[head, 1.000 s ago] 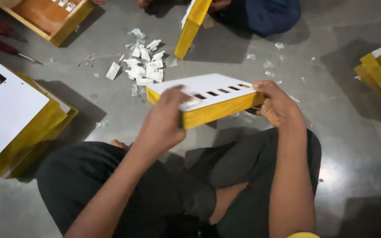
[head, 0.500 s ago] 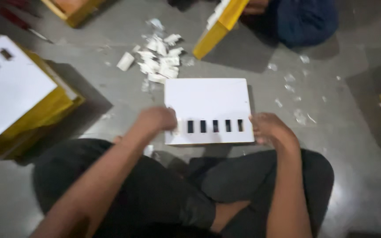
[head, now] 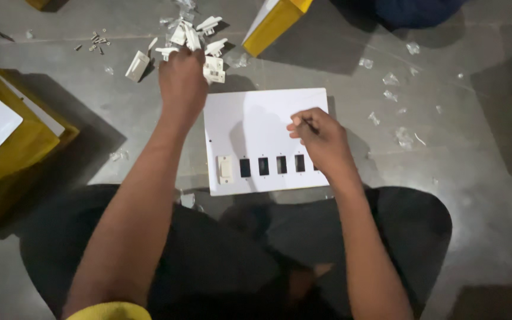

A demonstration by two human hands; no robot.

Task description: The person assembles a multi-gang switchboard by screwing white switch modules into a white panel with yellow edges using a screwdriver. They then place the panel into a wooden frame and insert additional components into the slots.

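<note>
Half a second on, my left hand point(head: 182, 80) has left the edge of the flat white rectangular switch plate point(head: 262, 127) and gone out beyond its far left corner, while my right hand point(head: 321, 142) has come off the plate's right edge onto its face. That plate lies flat on the grey concrete floor point(head: 445, 178) just ahead of my crossed legs, one white rocker switch point(head: 225, 169) seated at the left end of its near row, with a line of empty black rectangular slots point(head: 272, 165) running right from it.

My left fingers are curled down into the heap of loose white plastic switch modules point(head: 200, 35) beyond the plate; whether they have closed on one I cannot tell, since the back of the hand hides them. My right fingers point(head: 303, 123) are pressed together at the tips, pinching something thin and dark that I cannot make out, above the right end of the slot row.

By my reading, the step in hand is fetching the second module; the next move calls for bringing it back squarely over the slot beside the seated switch and pressing it home.

Left of the plate sits a yellow box with a white top point(head: 7, 136); beyond its far right corner stands another yellow box on edge point(head: 277, 21). Small screws point(head: 97, 40) lie scattered left of the heap.
</note>
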